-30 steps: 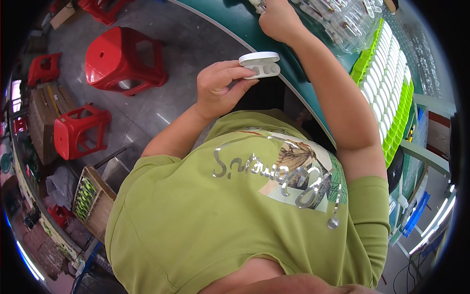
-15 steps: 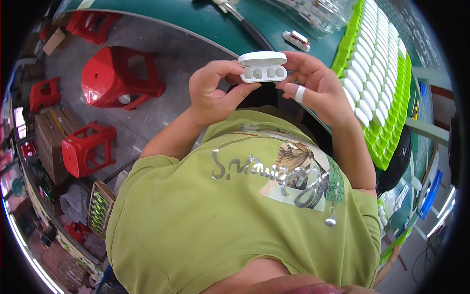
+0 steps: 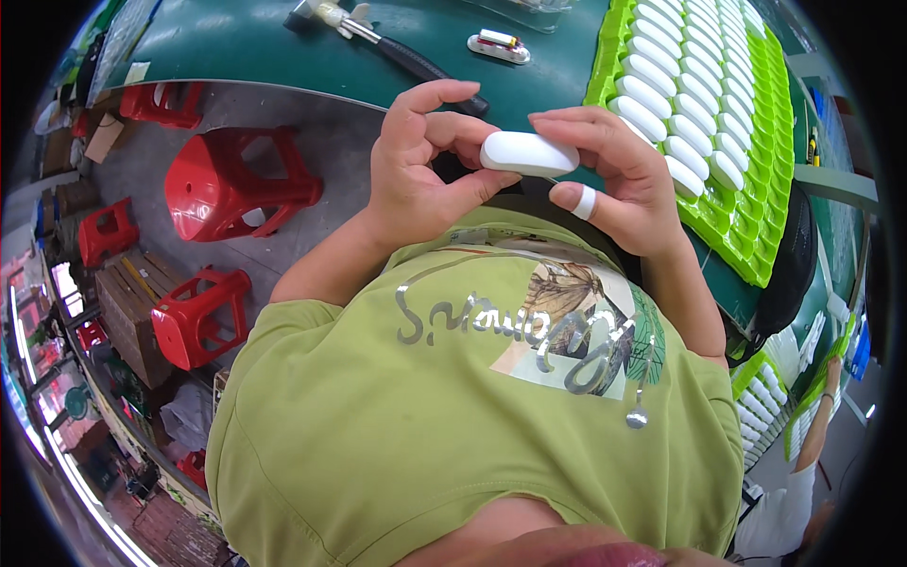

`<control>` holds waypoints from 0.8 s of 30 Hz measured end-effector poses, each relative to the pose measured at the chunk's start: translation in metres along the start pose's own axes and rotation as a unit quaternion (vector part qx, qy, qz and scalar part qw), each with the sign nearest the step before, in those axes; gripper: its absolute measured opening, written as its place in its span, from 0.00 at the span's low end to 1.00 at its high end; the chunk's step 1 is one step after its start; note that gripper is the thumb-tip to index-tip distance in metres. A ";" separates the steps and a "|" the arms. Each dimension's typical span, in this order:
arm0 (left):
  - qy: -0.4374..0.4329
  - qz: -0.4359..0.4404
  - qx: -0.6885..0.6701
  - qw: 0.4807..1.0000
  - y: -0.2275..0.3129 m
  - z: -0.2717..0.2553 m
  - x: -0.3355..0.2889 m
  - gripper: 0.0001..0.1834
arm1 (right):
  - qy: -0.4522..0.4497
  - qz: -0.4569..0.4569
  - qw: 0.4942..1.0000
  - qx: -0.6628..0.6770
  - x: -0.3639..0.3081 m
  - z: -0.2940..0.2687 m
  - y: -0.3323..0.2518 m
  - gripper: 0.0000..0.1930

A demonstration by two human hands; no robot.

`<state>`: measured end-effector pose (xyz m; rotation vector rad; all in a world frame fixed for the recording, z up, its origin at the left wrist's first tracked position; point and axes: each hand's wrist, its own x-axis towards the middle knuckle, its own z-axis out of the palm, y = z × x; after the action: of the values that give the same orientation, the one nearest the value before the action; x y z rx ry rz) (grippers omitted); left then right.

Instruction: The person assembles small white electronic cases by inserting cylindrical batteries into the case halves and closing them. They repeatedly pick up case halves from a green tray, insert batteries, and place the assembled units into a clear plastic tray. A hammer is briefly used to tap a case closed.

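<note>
A small white oval plastic case (image 3: pixel 529 153) is held between both hands in front of my chest. My left hand (image 3: pixel 420 170) pinches its left end with thumb and fingers. The right end is gripped by my right hand (image 3: pixel 619 184), which has a white band on one finger. Its smooth closed side faces the camera. Behind the hands lies the green workbench (image 3: pixel 283 42).
A bright green tray (image 3: pixel 746 142) filled with several white cases lies on the bench at the right. A black-handled tool (image 3: pixel 397 47) and a small white part (image 3: pixel 498 44) lie farther back. Red plastic stools (image 3: pixel 231 184) stand on the floor at the left. Another person's arm (image 3: pixel 817 425) shows at the lower right.
My right hand came back from the far bench and joined the left on the case. The case has turned from its open two-hole side to its smooth side.
</note>
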<state>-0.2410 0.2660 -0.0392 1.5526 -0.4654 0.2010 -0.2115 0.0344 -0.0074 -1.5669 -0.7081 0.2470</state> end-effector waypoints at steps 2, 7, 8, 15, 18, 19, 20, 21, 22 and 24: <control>-0.038 0.007 0.030 0.999 0.003 0.003 0.003 0.44 | 0.043 0.060 0.994 0.076 -0.008 -0.003 0.002 0.19; -0.108 0.065 0.015 0.992 -0.003 0.007 0.009 0.47 | 0.130 0.235 0.909 0.319 -0.019 -0.006 0.014 0.17; -0.102 0.047 0.000 0.994 -0.002 0.009 0.009 0.48 | 0.129 0.233 0.899 0.348 -0.021 -0.005 0.013 0.17; -0.097 0.024 0.007 0.995 0.002 0.018 0.014 0.51 | 0.088 0.181 0.924 0.326 -0.036 -0.008 0.009 0.16; -0.110 0.076 0.059 0.989 0.008 0.017 0.016 0.51 | 0.095 0.138 0.931 0.324 -0.039 -0.006 0.006 0.17; -0.113 0.096 0.080 0.986 0.009 0.018 0.017 0.51 | 0.097 0.129 0.935 0.316 -0.040 -0.005 0.001 0.18; -0.115 0.121 0.085 0.982 0.009 0.019 0.019 0.51 | 0.098 0.119 0.939 0.308 -0.039 -0.005 -0.002 0.18; -0.116 0.130 0.088 0.981 0.010 0.019 0.020 0.51 | 0.095 0.112 0.941 0.304 -0.040 -0.006 -0.003 0.19; -0.117 0.139 0.091 0.979 0.012 0.020 0.021 0.51 | 0.092 0.105 0.944 0.300 -0.040 -0.007 -0.003 0.21; -0.121 0.136 0.093 0.979 0.012 0.020 0.022 0.50 | 0.095 0.091 0.950 0.283 -0.040 -0.007 -0.003 0.23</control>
<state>-0.2298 0.2435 -0.0199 1.7023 -0.8727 0.2737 -0.2398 0.0053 -0.0133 -1.0832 -0.2999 0.3916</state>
